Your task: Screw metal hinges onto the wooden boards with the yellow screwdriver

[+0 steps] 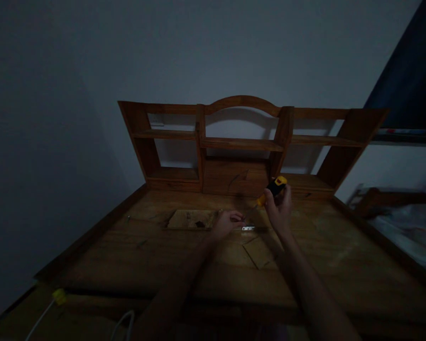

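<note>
My right hand (279, 208) is wrapped round the yellow and black handle of a screwdriver (277, 187), whose shaft slants down and to the left. At the shaft's lower end, the fingers of my left hand (228, 222) are pinched together. Anything between those fingers is too small and dark to make out. Just beside the left fingertips, a small shiny metal plate with holes, like a hinge (248, 228), lies on the wooden desktop (213, 279). Left of that hand is a pale wooden board (188, 218) with a dark hole or stain.
A square wooden piece (258, 252) lies nearer me on the desktop. Behind rises a wooden shelf unit (241, 143) against the wall. A small nail-like object (128, 218) is at the left. A yellow plug (59, 297) with a white cord sits low at the left.
</note>
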A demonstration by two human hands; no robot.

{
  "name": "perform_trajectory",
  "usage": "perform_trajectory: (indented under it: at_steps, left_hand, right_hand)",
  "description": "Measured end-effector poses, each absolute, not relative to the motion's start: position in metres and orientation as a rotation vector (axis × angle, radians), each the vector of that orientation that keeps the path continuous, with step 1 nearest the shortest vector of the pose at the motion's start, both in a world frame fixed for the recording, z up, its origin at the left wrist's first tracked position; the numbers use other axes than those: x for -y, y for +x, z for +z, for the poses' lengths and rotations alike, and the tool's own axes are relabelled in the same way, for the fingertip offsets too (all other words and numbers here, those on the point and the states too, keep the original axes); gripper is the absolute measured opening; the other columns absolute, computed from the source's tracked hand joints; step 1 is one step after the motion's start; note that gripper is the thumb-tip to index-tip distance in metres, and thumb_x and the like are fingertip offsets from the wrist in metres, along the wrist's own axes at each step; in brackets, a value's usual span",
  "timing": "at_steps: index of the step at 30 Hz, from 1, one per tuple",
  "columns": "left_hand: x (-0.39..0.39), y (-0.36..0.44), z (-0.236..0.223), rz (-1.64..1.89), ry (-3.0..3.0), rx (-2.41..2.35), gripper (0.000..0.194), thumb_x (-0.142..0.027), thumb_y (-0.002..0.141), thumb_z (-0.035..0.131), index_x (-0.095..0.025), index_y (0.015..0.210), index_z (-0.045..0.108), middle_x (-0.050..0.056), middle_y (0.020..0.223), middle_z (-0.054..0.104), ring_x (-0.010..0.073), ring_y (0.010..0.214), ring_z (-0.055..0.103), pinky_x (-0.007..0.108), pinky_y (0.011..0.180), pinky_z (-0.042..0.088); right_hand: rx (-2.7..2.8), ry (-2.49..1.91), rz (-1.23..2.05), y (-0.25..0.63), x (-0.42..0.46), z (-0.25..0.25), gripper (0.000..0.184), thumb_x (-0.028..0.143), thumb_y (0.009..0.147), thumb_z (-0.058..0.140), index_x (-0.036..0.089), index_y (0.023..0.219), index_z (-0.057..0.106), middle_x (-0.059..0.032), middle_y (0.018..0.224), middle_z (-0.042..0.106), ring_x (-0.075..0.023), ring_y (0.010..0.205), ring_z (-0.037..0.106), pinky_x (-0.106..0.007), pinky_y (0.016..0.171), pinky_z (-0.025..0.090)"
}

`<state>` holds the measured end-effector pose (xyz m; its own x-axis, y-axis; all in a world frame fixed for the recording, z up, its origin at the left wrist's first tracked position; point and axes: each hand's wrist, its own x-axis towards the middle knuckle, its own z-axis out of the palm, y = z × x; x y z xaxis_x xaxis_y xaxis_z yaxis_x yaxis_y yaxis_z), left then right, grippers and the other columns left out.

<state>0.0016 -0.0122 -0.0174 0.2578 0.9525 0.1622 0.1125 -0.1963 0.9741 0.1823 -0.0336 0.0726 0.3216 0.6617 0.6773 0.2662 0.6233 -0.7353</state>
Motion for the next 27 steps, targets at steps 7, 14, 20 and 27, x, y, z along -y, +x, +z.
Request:
perform_trajectory:
  at_steps: [7, 14, 20, 27]
  left_hand:
    - [0.0148, -0.0006, -0.0114, 1.045, 1.576, -0.984, 0.037, -0.037, 0.063, 0.090, -0.015, 0.086, 0.071, 0.007, 0.085, 0.076, 0.0205, 0.084, 0.072, 0.032, 0.084, 0.054]
    - [0.0138, 0.0006, -0.0138, 1.060, 1.599, -0.951, 0.033, -0.035, 0.066, 0.088, -0.015, 0.086, 0.071, 0.008, 0.085, 0.076, 0.0203, 0.084, 0.072, 0.033, 0.084, 0.054]
    - [0.0115, -0.0004, -0.0149, 1.051, 1.574, -0.945, 0.035, -0.033, 0.063, 0.089, -0.014, 0.087, 0.071, 0.008, 0.084, 0.076, 0.0202, 0.083, 0.072, 0.032, 0.083, 0.054]
    - [0.0126, -0.0036, -0.0086, 0.983, 1.588, -0.959, 0.035, -0.032, 0.063, 0.088, -0.015, 0.088, 0.071, 0.007, 0.084, 0.076, 0.0206, 0.083, 0.072, 0.031, 0.080, 0.054]
  right_hand:
    - [1.321, -0.854, 0.311, 0.1810, 0.0397, 0.0734, 0.048, 0.043, 0.087, 0.067, 0.024, 0.127, 0.049, -0.0034, 0.093, 0.064, -0.0154, 0.074, 0.064, -0.026, 0.062, 0.051]
    - [1.364, -0.903, 0.223, 0.1840, 0.0393, 0.0725, 0.048, 0.044, 0.085, 0.069, 0.022, 0.123, 0.052, -0.0032, 0.088, 0.064, -0.0169, 0.075, 0.062, -0.028, 0.064, 0.051]
    - [1.378, -0.914, 0.252, 0.1859, 0.0376, 0.0706, 0.054, 0.046, 0.084, 0.070, 0.021, 0.128, 0.052, -0.0041, 0.092, 0.065, -0.0176, 0.075, 0.063, -0.028, 0.062, 0.051]
    - [1.383, -0.937, 0.186, 0.1839, 0.0401, 0.0755, 0.047, 0.045, 0.082, 0.072, 0.021, 0.118, 0.052, 0.0021, 0.077, 0.059, -0.0127, 0.059, 0.054, -0.024, 0.051, 0.043]
